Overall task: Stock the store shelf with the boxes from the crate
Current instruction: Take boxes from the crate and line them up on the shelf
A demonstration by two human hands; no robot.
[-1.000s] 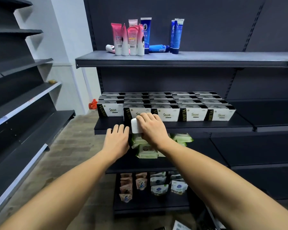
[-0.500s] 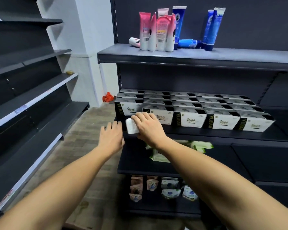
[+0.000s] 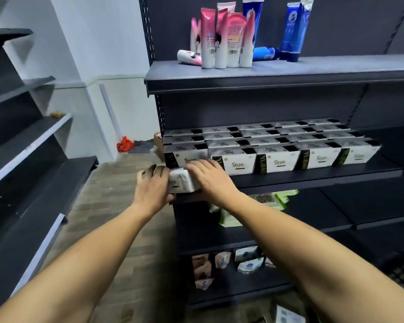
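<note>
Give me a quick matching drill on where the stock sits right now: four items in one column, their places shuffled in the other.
Items:
1. pink tubes
2. green packs
3. held box
4. small pouches

Places:
A. lowest shelf in view
B. between the left hand and right hand, at the front-left corner of the boxed shelf
C. top shelf
D. shelf just under the boxed one

Pairs: 1-C, 2-D, 3-B, 4-A.
</note>
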